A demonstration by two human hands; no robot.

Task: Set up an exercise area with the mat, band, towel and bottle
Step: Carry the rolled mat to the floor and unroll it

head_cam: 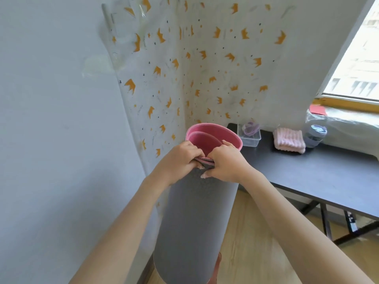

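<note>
Both hands, left hand and right hand, clench the top edge of the upright rolled exercise mat.

No readable text. The crown-patterned plastic sheet on the wall carries a few small printed words among the orange crowns, too small and blurred to make out. The water bottle on the bench shows no legible label. The rolled mat shows no brand or lettering, only a dotted texture.
</note>
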